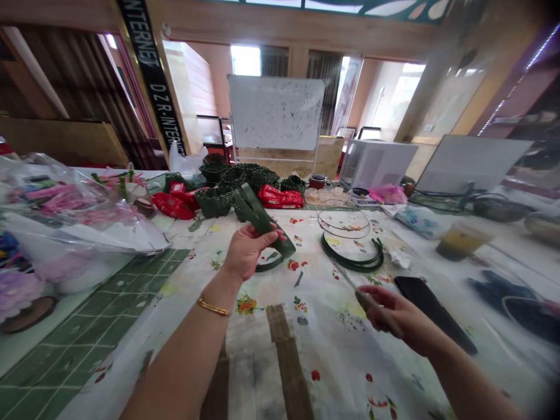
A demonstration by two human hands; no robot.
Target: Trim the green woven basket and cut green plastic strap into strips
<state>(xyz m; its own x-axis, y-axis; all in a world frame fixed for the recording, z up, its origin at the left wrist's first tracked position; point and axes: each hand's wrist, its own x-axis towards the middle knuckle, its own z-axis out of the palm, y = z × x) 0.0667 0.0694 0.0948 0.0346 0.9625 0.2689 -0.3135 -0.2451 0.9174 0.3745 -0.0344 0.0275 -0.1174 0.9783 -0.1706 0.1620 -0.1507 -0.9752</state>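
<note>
Left hand [247, 251] clamped on a green strip [258, 219], right hand [394, 315] closed on a thin tool [350, 283]; the weaving looks part done.

Left to right: plastic bags [65, 204] of pink stuff sit at 10 o'clock, off your work patch. Your left fingers wrap the green strip, held up over the flowered tablecloth [306, 350] at 12. Behind it at 12 is a cluster of green woven baskets [231, 184] with red packets [280, 197] among them; I'd judge those finished. Green hoops [354, 256] lie flat at 1, nobody touching them, so likely left to do. Your right hand grips the tool at 4; it's blurred, maybe scissors or a blade. Black phone [433, 315] lies just beside that hand, cup [459, 239] of yellowish liquid at 2. Neither blocks the strip.
</note>
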